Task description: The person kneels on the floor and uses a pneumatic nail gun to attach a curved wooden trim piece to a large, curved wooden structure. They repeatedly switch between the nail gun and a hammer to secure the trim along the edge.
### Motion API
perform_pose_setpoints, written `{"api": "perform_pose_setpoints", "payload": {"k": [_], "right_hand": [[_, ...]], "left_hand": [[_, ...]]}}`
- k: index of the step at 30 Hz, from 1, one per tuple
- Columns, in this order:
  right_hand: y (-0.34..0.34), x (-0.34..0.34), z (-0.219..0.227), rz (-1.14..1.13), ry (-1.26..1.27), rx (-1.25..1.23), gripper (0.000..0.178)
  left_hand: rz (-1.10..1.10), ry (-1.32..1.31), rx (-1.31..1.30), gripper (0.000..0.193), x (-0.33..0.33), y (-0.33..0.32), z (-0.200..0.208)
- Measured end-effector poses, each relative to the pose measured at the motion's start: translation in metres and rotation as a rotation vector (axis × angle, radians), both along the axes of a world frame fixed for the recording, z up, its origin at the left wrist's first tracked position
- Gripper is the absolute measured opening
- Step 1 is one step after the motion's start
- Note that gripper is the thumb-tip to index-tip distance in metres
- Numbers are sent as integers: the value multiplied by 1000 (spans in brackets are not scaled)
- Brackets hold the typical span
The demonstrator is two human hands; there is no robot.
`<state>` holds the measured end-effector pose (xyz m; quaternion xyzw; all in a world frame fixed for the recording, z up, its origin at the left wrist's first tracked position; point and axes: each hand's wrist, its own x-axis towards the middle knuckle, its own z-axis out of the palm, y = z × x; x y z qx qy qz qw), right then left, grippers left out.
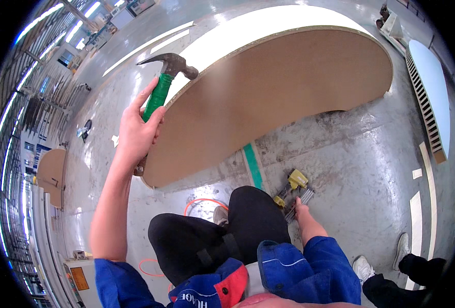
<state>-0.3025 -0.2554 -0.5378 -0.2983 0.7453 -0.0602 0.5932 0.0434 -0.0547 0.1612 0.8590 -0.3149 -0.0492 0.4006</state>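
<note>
My left hand (141, 126) is wrapped round the green-bound handle of a claw hammer (159, 97). The dark steel head is up, its claw to the left and its striking face near the rim of a large curved brown panel (273, 82). Whether the head touches that rim, I cannot tell. By my right knee, a yellow nail gun (298, 179) with a grey metal magazine is low over the floor. My right hand (303, 210) is closed at the magazine's near end, its fingers partly hidden.
An orange air hose (199, 200) loops on the grey floor (350, 154) by my legs. Another person's shoes (363, 269) stand at lower right. A pale curved piece with a slatted edge (430, 92) lies at far right. Wood strips (416, 215) lie near it.
</note>
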Motion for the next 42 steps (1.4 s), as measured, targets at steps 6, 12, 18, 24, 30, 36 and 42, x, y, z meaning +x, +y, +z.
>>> {"api": "perform_pose_setpoints", "payload": {"k": [6, 12, 18, 24, 30, 36, 42], "right_hand": [[31, 26, 39, 126, -6, 112, 58], [49, 27, 73, 184, -51, 65, 68], [29, 8, 57, 342, -61, 126, 61], [6, -13, 49, 1109, 220, -191, 69], [28, 13, 59, 1003, 158, 58, 71], [2, -8, 10, 1033, 196, -125, 70], [10, -10, 18, 940, 139, 29, 70]], "left_hand": [[68, 6, -126, 59, -4, 8, -29], [113, 119, -364, 64, -5, 10, -60], [105, 119, -405, 61, -6, 5, -63], [100, 68, -377, 60, -13, -4, -61], [103, 4, -283, 58, -7, 10, -52], [97, 1, -133, 57, -8, 15, -21], [114, -162, -229, 55, -1, 41, 2]]}}
